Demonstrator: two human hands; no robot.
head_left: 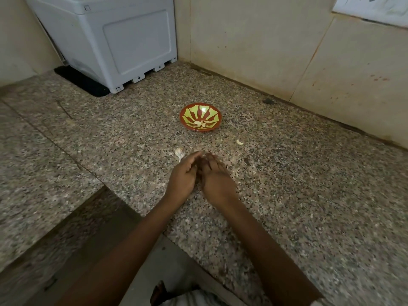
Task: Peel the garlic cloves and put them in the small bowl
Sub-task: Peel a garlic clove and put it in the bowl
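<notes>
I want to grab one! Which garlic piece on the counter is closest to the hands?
The whitish garlic piece right beside the left hand; the smaller piece lies apart, off right.

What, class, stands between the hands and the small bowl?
Nothing visible: bare counter separates the left hand and right hand from the small bowl. A garlic piece lies beside the left hand, and a loose clove sits off to the right.

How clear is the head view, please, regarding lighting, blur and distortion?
Head view: dim, flat lighting; wide-angle bending toward the edges; the left hand and right hand are motion-blurred at the fingertips, hiding anything held; the small red bowl with yellow-green pattern is sharp.
</notes>
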